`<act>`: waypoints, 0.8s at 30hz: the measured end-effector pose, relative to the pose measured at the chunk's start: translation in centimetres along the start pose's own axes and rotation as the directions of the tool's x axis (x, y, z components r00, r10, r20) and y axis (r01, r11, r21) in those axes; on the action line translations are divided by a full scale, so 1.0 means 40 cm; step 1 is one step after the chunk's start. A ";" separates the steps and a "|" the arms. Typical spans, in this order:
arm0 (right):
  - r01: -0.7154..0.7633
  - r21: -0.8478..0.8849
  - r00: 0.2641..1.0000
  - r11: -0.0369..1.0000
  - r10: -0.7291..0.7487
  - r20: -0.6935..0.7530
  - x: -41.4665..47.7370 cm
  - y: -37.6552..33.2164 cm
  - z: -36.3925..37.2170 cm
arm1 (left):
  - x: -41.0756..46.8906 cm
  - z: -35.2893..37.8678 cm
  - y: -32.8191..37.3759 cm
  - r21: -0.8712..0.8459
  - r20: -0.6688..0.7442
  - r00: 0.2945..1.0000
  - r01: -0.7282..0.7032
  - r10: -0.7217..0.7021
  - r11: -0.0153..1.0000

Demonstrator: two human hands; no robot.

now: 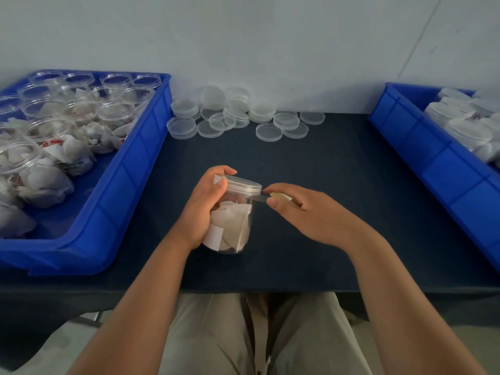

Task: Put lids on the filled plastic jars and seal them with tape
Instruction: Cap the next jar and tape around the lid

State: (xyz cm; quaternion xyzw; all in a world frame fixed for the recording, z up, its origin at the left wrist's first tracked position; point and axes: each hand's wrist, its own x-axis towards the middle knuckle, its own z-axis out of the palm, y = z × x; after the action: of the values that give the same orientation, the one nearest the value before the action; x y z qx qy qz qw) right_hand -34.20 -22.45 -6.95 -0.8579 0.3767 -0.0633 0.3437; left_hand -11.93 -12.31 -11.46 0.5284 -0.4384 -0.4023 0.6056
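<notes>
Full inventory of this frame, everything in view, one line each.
jar: one, clear, white packets inside, table centre
lid: one, clear, on that jar
tape: one strip, clear, jar's lid seam to right grip
left crate: one, blue, table left
open jars: many, clear, packets inside, left crate
loose packets: several, white, left crate
loose lids: a pile, clear, table back
right crate: one, blue, table right
lidded jars: several, clear, right crate
table: one, dark blue, under everything
wall: one, pale grey, behind
trousers: one pair, beige, bottom
left grip: one, bare hand, holds the jar
right grip: one, bare hand, pinches the tape
</notes>
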 end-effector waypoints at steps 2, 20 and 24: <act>-0.023 0.025 0.999 0.999 0.022 0.038 0.010 -0.003 0.003 | 0.000 -0.008 -0.005 -0.043 0.029 0.999 0.015 -0.014 0.999; 0.011 0.115 0.970 0.993 0.017 -0.243 -0.031 -0.064 0.099 | -0.082 0.038 0.005 0.485 -0.301 0.941 0.009 0.157 0.874; 0.031 0.044 0.960 0.999 -0.017 -0.281 -0.041 -0.084 0.117 | -0.081 0.081 0.006 0.465 -0.351 0.933 0.105 0.074 0.879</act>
State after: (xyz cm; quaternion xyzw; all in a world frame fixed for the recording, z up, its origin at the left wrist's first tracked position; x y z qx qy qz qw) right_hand -31.61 -17.19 -8.09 -0.8364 0.4095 -0.1972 0.3064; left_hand -15.95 -10.14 -11.40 0.7289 -0.4017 -0.1838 0.5231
